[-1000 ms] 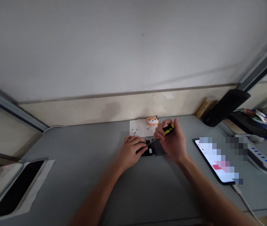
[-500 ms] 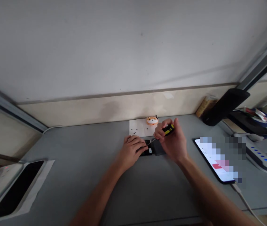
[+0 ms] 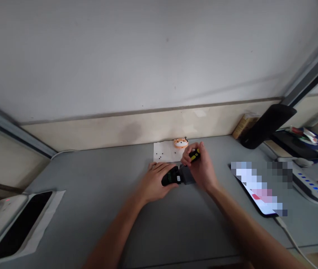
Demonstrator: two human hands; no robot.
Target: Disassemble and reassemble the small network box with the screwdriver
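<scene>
My left hand rests on the table around the left end of a small flat black device, its fingers along the far edge and its thumb along the near one. A dim greenish patch and a small white label show on the device, though I cannot tell its exact kind. A dark grey flat piece lies against its right end. In my right hand is a screwdriver with a black and yellow handle, held above the grey piece. The screwdriver's tip is hard to make out.
Several tiny dark screws lie on a white paper behind the hands, beside an orange animal-faced case. At the right are a lit phone, a power strip and a black cylinder. A dark-screened phone lies left.
My left fingers have drawn back from the device's top to its edges, uncovering more of it. My right hand with the screwdriver has shifted slightly left.
</scene>
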